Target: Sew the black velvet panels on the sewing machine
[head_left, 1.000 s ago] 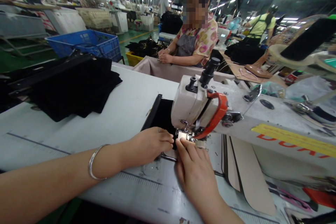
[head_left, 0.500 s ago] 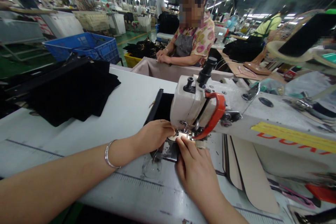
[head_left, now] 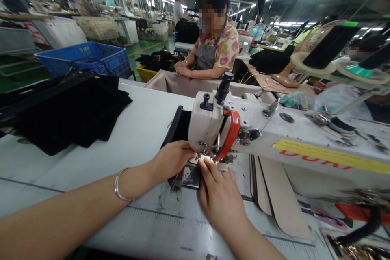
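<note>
Head view: your left hand (head_left: 172, 159) and right hand (head_left: 224, 199) are so close under the head of the sewing machine (head_left: 202, 120) that a slip could carry a fingertip into its stitching parts; uneven pressure from either side could skew the small beige piece (head_left: 195, 160). That piece lies right at the fingertips of both grips. Your left fingers are bunched, your right ones extended; whether either grip pinches it, I cannot tell. Beyond your left hand, the black panel (head_left: 183, 126) lies on the surface (head_left: 152, 105).
</note>
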Tool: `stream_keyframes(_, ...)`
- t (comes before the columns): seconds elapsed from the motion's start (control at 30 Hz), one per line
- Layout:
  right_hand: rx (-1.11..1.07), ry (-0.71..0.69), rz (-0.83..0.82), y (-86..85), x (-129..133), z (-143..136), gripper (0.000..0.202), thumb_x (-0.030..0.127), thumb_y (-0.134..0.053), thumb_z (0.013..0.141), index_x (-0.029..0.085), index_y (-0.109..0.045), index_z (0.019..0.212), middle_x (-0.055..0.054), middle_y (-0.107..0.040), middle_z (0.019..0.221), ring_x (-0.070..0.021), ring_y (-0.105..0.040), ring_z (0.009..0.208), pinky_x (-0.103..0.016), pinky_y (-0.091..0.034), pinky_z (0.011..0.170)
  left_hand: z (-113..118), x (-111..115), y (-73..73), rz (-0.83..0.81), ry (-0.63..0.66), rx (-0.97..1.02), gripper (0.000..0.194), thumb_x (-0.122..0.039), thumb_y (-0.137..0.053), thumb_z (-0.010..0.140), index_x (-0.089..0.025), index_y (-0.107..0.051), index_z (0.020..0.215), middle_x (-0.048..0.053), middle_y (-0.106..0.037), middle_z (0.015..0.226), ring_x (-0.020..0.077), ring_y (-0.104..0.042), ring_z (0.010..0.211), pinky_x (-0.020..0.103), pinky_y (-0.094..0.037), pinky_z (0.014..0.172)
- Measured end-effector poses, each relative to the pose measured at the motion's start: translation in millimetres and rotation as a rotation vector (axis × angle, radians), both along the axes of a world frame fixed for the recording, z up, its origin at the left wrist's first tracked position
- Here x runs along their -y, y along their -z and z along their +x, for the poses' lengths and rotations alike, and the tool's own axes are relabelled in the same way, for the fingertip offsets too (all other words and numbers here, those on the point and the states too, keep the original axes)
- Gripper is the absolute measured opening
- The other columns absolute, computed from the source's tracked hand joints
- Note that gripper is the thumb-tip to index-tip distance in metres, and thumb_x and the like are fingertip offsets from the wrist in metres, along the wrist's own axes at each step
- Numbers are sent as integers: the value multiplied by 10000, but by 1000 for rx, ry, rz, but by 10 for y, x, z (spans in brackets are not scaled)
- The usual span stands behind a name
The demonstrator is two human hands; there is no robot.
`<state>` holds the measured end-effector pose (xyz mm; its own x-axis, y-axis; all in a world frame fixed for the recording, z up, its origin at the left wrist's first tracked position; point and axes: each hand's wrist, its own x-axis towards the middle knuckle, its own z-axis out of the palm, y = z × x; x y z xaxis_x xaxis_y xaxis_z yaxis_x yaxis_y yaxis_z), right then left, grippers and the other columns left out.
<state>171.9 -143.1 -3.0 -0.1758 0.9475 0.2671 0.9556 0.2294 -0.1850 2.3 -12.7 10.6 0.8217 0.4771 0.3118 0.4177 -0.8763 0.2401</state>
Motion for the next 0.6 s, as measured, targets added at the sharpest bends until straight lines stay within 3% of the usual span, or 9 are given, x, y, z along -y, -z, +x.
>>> stream_keyframes(0.33, -61, 30, -5, -3, -3, -25, 569, 168, -489, 893, 168, -416, 1458, -112, -557, 1340, -290, -477, 1160, -459, -384, 965, -27, -41, 68, 31, 10, 32, 283, -109, -481, 953, -215, -716, 1070, 28, -733, 1071, 189, -647, 1084, 325, -489, 1027)
stream_keyframes(0.5, -94, 1, 18, -16, -16, -74, 518, 177, -505, 886, 160, -475, 1403, -119, -562, 1329, -303, -454, 1204, -472, -390, 990, -93, -50, 170, 43, 37, 94, 251, -152, -488, 952, -198, -720, 1035, 47, -715, 1125, 195, -644, 1075, 336, -515, 988)
stream_keyframes(0.6, -138, -23, 2, -112, 34, -26, 397, 169, -505, 905, 179, -566, 1298, -95, -617, 1230, -269, -503, 1151, -431, -415, 980, -120, -80, 213, 22, 23, 91, 260, -183, -477, 964, -199, -718, 1062, 51, -698, 1175, 199, -637, 1089, 343, -513, 982)
